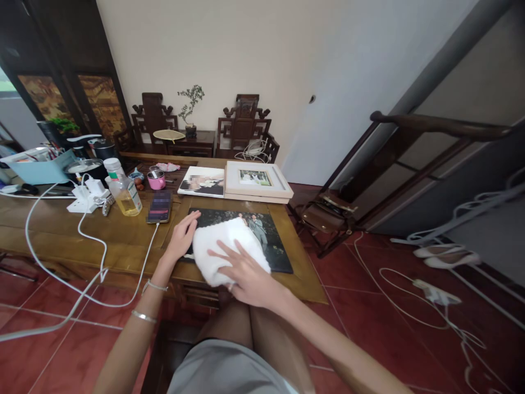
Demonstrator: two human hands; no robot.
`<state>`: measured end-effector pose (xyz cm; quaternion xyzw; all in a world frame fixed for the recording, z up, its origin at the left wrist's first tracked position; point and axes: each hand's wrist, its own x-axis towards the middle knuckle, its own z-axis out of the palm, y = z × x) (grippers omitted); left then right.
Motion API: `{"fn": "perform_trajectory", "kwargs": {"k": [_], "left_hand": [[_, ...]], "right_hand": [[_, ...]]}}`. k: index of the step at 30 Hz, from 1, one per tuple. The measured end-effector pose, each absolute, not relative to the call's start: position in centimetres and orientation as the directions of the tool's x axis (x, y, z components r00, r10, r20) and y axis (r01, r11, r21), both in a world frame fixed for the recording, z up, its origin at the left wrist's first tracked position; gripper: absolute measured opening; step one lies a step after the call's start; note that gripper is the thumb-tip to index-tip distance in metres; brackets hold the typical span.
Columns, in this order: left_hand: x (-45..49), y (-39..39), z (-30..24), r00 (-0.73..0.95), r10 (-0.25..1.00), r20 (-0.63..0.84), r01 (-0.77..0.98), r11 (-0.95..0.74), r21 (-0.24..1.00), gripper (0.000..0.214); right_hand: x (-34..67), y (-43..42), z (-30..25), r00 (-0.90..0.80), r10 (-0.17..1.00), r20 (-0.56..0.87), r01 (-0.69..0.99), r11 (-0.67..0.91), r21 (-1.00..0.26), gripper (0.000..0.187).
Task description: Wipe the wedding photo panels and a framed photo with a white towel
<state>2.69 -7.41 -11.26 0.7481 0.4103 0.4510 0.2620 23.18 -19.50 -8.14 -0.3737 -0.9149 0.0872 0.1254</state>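
A dark photo print (279, 246) with people in it lies flat near the table's front edge. Over its left and middle part is a folded, fluffy white towel (209, 251), hiding much of the picture. My right hand (248, 276) rests on top of the towel, fingers spread and slightly blurred. At the photo's left edge, my left hand (183, 236) lies with its fingers stretched out, touching the border beside the towel.
Behind the photo sit a white-framed picture (283, 183) and a smaller print (200, 189). To the left are a charging phone (159, 208), a bottle of yellow liquid (125, 194), a pink cup (156, 179) and a power strip (82, 205) with trailing cables. A wooden chair (361, 169) stands right.
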Motion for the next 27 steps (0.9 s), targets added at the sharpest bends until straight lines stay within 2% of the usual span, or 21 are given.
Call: {"fn": "perform_trajectory", "kwargs": {"k": [5, 8, 11, 13, 19, 23, 27], "left_hand": [[2.8, -7.5, -11.6, 0.388, 0.824, 0.414, 0.492, -0.565, 0.662, 0.04], [2.7, -7.4, -11.6, 0.405, 0.816, 0.414, 0.506, -0.576, 0.642, 0.039], [2.7, -7.4, -11.5, 0.41, 0.81, 0.419, 0.512, -0.585, 0.629, 0.038], [2.7, -7.3, -11.5, 0.405, 0.812, 0.421, 0.52, -0.583, 0.624, 0.038], [2.7, -7.3, -11.5, 0.405, 0.809, 0.427, 0.53, -0.588, 0.611, 0.032], [2.8, -7.3, -11.2, 0.409, 0.816, 0.408, 0.538, -0.577, 0.615, 0.036], [3.0, -7.3, -11.1, 0.434, 0.804, 0.406, 0.542, -0.593, 0.596, 0.037]], "right_hand": [[28.3, -18.0, -9.3, -0.425, 0.886, 0.188, 0.858, 0.46, -0.227, 0.04], [28.7, -14.0, -9.6, -0.298, 0.936, 0.189, 0.918, 0.335, -0.213, 0.037], [25.9, -9.1, -8.8, -0.304, 0.937, 0.173, 0.897, 0.343, -0.279, 0.036], [23.0, -6.4, -8.0, -0.391, 0.898, 0.201, 0.826, 0.439, -0.352, 0.037], [18.8, -4.5, -7.5, -0.484, 0.847, 0.218, 0.757, 0.531, -0.381, 0.035], [24.0, -6.7, -8.8, -0.444, 0.868, 0.223, 0.781, 0.497, -0.378, 0.037], [30.9, -8.4, -10.1, -0.301, 0.928, 0.221, 0.866, 0.363, -0.344, 0.037]]}}
